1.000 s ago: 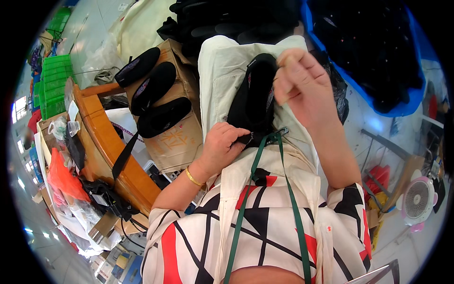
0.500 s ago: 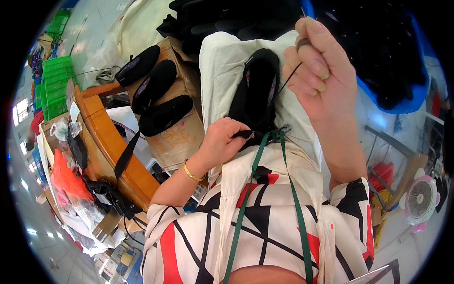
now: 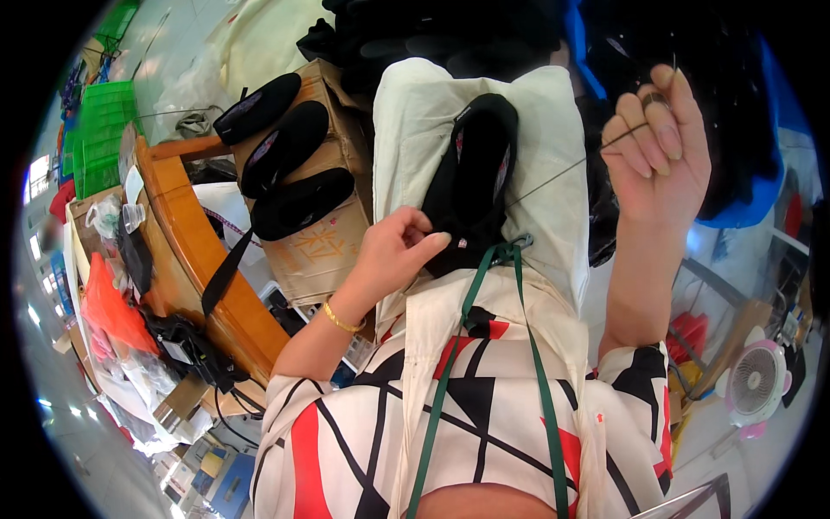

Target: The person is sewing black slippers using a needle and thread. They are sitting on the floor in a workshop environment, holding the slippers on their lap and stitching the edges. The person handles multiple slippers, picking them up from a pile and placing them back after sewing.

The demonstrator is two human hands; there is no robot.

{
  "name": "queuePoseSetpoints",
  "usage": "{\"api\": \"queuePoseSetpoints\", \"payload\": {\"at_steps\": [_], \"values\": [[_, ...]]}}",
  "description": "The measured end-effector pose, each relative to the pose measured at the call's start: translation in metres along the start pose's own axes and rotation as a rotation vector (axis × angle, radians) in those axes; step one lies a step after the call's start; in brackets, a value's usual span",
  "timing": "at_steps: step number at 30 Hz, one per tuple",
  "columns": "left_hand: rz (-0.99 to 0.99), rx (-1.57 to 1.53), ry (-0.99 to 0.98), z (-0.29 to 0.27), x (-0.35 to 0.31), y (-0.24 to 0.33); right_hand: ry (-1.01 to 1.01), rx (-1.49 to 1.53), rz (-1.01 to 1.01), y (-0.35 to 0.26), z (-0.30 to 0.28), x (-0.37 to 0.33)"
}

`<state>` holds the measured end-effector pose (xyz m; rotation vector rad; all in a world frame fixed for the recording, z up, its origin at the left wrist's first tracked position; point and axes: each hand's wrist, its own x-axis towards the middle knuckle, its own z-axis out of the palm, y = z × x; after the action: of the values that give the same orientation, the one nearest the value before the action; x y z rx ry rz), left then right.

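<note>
A black slip-on shoe (image 3: 449, 195) lies on the cream cloth (image 3: 553, 130) over my lap, its opening facing up. My left hand (image 3: 399, 251), with a gold bracelet at the wrist, grips the shoe's near end, thumb and bent fingers on the black fabric. Out to the right, my right hand (image 3: 661, 143) is raised with the fingertips pinched on a thin needle (image 3: 674, 60). A ring-like band circles one finger. From the shoe's right side a dark thread (image 3: 558, 178) runs taut to this hand. Beside the near end sits a metal clip (image 3: 521, 242) on a green strap (image 3: 464, 311).
Several black shoes (image 3: 303, 203) lie on a cardboard box (image 3: 316, 259) at the left, beside a wooden frame (image 3: 203, 251). Black items fill a blue-lined container (image 3: 761, 186) at the far right. A pink and white fan (image 3: 754, 381) stands lower right.
My right hand has moved right and slightly down, drawing a longer, straighter thread from the shoe. My left thumb now stretches across the near end, where my fingers pinched a black edge before.
</note>
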<state>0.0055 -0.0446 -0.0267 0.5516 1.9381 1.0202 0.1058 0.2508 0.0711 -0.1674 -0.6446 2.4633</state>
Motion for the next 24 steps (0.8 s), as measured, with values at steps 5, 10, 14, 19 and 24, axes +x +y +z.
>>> {"api": "queuePoseSetpoints", "payload": {"at_steps": [5,10,14,19,24], "values": [[-0.188,0.333,-0.023,-0.001,-0.024,0.005,0.081,0.015,0.013,-0.002,-0.01,-0.008],[-0.097,0.253,0.081,0.005,-0.029,0.011,0.044,0.043,0.011,-0.004,0.004,-0.013],[0.144,-0.039,0.355,0.0,-0.023,0.006,0.003,0.014,-0.036,-0.012,0.021,-0.021],[0.363,-0.307,0.436,-0.07,0.021,0.044,0.018,-0.012,-0.044,-0.024,0.02,-0.027],[0.376,-0.24,0.165,-0.137,0.054,0.089,0.109,-0.037,0.016,-0.019,-0.003,-0.035]]}}
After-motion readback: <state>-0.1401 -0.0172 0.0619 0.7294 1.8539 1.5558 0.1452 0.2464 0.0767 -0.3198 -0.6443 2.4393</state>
